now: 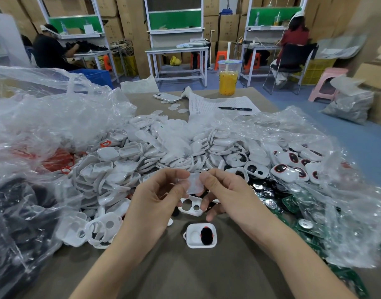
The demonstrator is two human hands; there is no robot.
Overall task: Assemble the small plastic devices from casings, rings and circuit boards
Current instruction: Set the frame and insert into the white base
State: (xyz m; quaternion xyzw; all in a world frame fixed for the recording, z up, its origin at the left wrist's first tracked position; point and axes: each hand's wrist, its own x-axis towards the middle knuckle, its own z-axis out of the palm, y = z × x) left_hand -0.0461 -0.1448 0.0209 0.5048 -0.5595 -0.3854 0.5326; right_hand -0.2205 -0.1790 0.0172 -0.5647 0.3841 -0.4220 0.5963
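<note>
Brown worktable (207, 266) piled with white casings (124, 160), left hand (155, 201) and right hand (228, 195) both pinching translucent film (192, 184)

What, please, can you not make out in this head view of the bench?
- Head view: the clear piece pinched between the left hand and right hand is blurred; shape unclear.
- Head view: the two-hole casing beneath is partly hidden by the right hand.
- Head view: writing on the paper sheet is too small.
- Head view: contents of the dark bag are veiled by crumpled plastic.
</note>
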